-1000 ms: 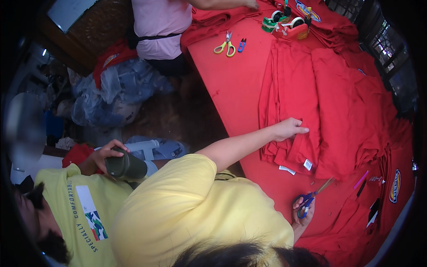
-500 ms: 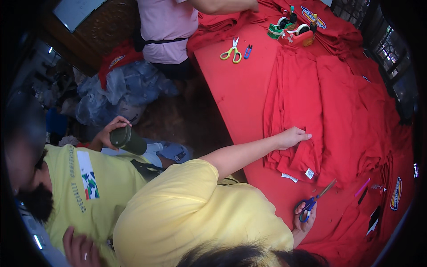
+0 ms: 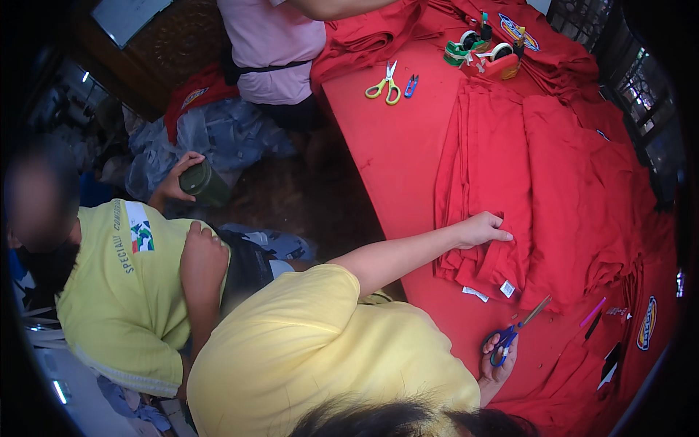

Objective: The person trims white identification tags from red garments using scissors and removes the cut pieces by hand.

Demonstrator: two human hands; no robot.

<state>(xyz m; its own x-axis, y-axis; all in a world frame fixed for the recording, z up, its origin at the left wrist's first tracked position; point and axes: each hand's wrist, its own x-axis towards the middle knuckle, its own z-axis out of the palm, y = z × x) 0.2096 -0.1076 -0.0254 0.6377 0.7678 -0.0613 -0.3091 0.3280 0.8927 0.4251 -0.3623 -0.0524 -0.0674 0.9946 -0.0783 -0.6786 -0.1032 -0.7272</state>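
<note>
My left hand [image 3: 480,230] is stretched across the table and closed on the near edge of a folded red garment [image 3: 491,167]. Its thumb lies over the cloth, while the fingertips are partly hidden. Two white labels show at that garment's lower edge, one of them a tag [image 3: 507,288]. Lower down, my right hand [image 3: 499,370] is wrapped round the blue handles of a pair of scissors [image 3: 498,348]. Their blades look closed and point away to the upper right, a little short of the red cloth.
Yellow-handled scissors [image 3: 384,86] and blue thread snips [image 3: 412,86] lie on the red table [image 3: 386,146]. Behind stand green [image 3: 460,49] and red [image 3: 502,65] tape dispensers. A pink pen [image 3: 593,312] lies right. One co-worker [image 3: 277,47] stands beyond; another, left, holds a dark green tumbler [image 3: 205,183].
The co-worker on the left has turned and shifted, now with an arm folded across the body, and the tumbler is slightly higher. My two hands have kept their hold and place.
</note>
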